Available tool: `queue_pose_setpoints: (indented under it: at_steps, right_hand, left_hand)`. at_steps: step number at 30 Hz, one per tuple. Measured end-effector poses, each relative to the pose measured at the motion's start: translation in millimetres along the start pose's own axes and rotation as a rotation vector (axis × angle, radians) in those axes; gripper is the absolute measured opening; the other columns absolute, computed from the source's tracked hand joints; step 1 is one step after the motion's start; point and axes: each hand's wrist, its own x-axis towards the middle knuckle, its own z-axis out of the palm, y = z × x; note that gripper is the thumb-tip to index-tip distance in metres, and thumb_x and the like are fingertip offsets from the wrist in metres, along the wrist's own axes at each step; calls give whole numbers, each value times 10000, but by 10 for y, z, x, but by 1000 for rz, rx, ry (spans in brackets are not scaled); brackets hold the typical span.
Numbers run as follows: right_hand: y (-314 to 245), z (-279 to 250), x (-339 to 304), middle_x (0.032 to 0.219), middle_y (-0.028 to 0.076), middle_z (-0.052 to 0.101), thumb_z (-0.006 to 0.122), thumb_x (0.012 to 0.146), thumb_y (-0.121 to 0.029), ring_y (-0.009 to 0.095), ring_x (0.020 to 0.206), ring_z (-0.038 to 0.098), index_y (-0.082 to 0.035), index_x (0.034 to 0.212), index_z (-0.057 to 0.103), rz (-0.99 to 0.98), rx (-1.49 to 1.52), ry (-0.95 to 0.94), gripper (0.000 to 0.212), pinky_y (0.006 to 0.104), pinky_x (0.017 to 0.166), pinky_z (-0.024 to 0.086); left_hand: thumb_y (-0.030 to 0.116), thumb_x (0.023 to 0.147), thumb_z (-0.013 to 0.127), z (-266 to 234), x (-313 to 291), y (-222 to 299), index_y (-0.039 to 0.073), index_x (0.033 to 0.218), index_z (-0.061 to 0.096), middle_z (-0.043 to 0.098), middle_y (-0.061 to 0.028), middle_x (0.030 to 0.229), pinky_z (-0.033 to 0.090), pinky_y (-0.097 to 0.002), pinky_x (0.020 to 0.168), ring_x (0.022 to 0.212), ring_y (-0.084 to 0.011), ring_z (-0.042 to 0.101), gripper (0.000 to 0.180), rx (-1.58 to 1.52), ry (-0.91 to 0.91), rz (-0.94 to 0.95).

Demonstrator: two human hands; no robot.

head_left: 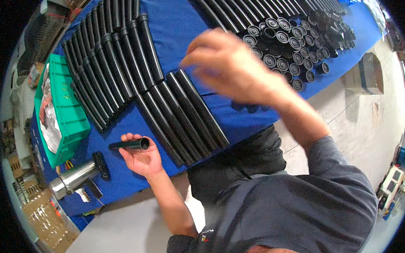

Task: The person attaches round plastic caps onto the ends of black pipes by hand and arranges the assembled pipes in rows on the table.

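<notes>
A short-looking black tube, seen nearly end-on with its hollow mouth turned toward me, rests in my left hand, the fingers closed around it. My right hand is raised over the blue cloth, between the laid-out tubes and a heap of round black caps. Motion smears its fingers, so whether it holds anything cannot be seen. Just below it lies a row of plain black tubes side by side. Farther left, more black tubes with collared ends lie in overlapping rows.
A green plastic bin with white and reddish contents stands at the left edge. Near it lies a silver metal cylinder with a black end. More black tubes line the far side. A cardboard box sits on the floor at right.
</notes>
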Motion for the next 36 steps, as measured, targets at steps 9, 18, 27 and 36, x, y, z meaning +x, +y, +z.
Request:
queue_pose_setpoints:
  at_steps: [9, 18, 27, 36]
  right_hand:
    - [872, -1056, -460, 1482, 195, 376, 763, 763, -222, 375, 1418, 279, -136, 1156, 660, 80, -774, -337, 415, 494, 1176, 216]
    - [884, -955, -455, 1423, 183, 448, 736, 786, -185, 368, 1369, 357, -84, 1126, 632, 97, -720, -365, 369, 465, 1133, 311]
    - [-37, -203, -26, 1020, 171, 662, 712, 779, -89, 280, 886, 675, -36, 1143, 630, 115, 143, -38, 377, 356, 777, 551]
    - [-307, 910, -41, 905, 111, 602, 730, 717, -252, 307, 895, 597, -38, 1158, 597, -139, -25, -202, 508, 425, 798, 490]
  left_hand:
    - [264, 995, 542, -105, 103, -32, 11, 1206, 578, 601, -170, 1292, 527, -524, 955, 1184, -326, 589, 331, -112, -100, 6]
    - [264, 985, 556, -109, 54, -26, 16, 1193, 601, 608, -198, 1278, 527, -505, 957, 1164, -343, 603, 327, -133, -46, 12]
    - [265, 975, 570, -85, 58, -39, 13, 1176, 615, 636, -186, 1236, 538, -502, 944, 1145, -335, 616, 326, -121, -21, 41]
    - [262, 970, 583, 5, 42, -56, 56, 1209, 555, 595, -172, 1267, 492, -524, 994, 1186, -336, 572, 317, 13, -96, -5]
